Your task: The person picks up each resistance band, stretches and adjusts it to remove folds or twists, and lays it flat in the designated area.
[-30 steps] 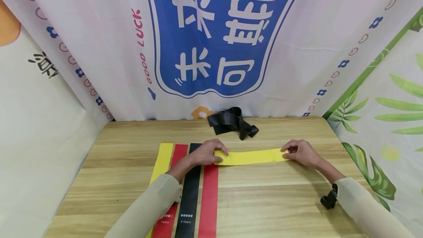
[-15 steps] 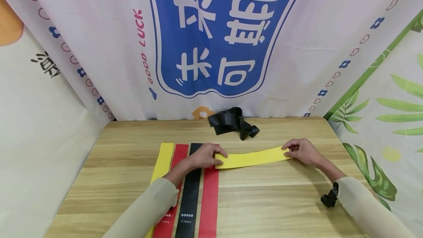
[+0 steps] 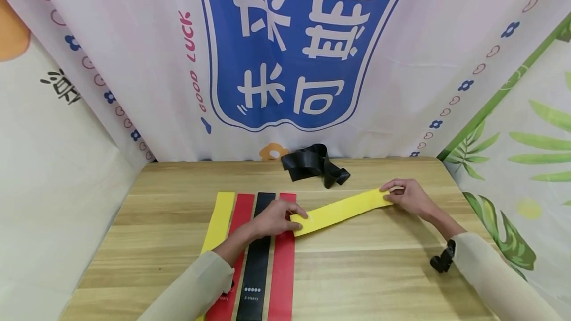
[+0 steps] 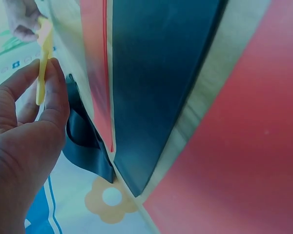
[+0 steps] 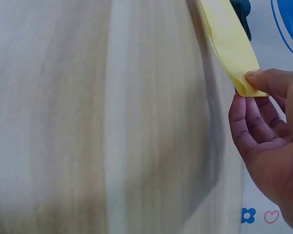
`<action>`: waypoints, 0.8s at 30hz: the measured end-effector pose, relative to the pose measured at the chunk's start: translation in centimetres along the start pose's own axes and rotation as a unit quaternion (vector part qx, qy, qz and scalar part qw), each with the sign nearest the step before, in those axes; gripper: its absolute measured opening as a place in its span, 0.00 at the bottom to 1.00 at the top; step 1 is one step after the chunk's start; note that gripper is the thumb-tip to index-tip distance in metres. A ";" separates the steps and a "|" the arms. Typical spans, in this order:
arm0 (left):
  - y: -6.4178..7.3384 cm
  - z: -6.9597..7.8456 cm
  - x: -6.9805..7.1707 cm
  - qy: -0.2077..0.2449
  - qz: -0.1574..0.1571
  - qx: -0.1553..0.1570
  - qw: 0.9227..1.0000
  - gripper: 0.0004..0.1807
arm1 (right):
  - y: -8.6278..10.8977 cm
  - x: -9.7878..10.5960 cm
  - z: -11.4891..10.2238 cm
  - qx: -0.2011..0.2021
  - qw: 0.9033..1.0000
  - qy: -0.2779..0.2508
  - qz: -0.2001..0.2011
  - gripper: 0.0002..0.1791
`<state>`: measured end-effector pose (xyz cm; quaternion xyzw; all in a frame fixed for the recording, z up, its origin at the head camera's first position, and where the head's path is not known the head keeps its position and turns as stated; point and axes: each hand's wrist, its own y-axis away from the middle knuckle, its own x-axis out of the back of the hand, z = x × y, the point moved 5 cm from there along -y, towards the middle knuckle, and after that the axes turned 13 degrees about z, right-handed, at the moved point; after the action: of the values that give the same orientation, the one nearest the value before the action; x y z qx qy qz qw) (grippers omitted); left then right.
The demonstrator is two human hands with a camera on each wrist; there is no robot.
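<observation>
A flat yellow resistance band [image 3: 341,212] stretches between both hands, slanting up to the right in the head view. My left hand [image 3: 277,218] pinches its left end between thumb and fingers, over the tops of a black band [image 3: 256,256] and a red band [image 3: 282,266]. At the opposite end, my right hand [image 3: 411,197] pinches the folded tip. In the right wrist view the thumb lies on top of the yellow loop [image 5: 232,44] and the fingers curl beneath. The left wrist view shows the band edge-on between the left fingertips [image 4: 53,73].
Left of the black band lie another red band [image 3: 243,209] and a yellow band [image 3: 221,214], all side by side lengthwise. A crumpled black band [image 3: 312,163] sits at the back of the wooden table [image 3: 379,271], near the printed curtain [image 3: 401,88].
The yellow band has tilted: its left end has come nearer the body and its right end has risen. Both hands keep their pinch on it. The row of bands stays put.
</observation>
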<state>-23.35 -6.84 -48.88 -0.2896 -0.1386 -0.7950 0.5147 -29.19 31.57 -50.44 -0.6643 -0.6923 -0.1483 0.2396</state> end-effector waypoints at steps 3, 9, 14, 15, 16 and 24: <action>0.6 0.4 -0.1 0.009 -0.005 0.005 1.000 0.13 | -0.2 0.0 -0.6 0.003 1.000 -0.001 0.002 0.13; 1.8 1.1 -0.4 0.021 -0.007 0.015 1.000 0.13 | -0.6 0.1 -1.7 0.022 1.000 -0.009 0.013 0.12; 2.8 1.4 -0.7 0.033 -0.008 0.016 0.999 0.13 | -1.3 0.0 -2.7 0.027 0.999 -0.011 0.022 0.12; 2.9 1.5 -0.7 0.035 -0.008 0.018 0.999 0.13 | -1.4 -0.1 -2.9 0.028 0.999 -0.007 0.024 0.12; 3.1 1.5 -0.8 0.035 -0.007 0.019 0.999 0.13 | -1.5 -0.1 -3.1 0.028 0.999 -0.004 0.025 0.12; 4.6 1.8 -0.9 0.054 -0.009 0.039 0.998 0.13 | -2.2 -0.9 -5.0 0.040 0.999 -0.003 0.029 0.15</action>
<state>-18.40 -7.25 -48.33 -0.2247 -0.1435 -0.8080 0.5254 -30.69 27.96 -46.44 -0.6741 -0.6791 -0.1119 0.2681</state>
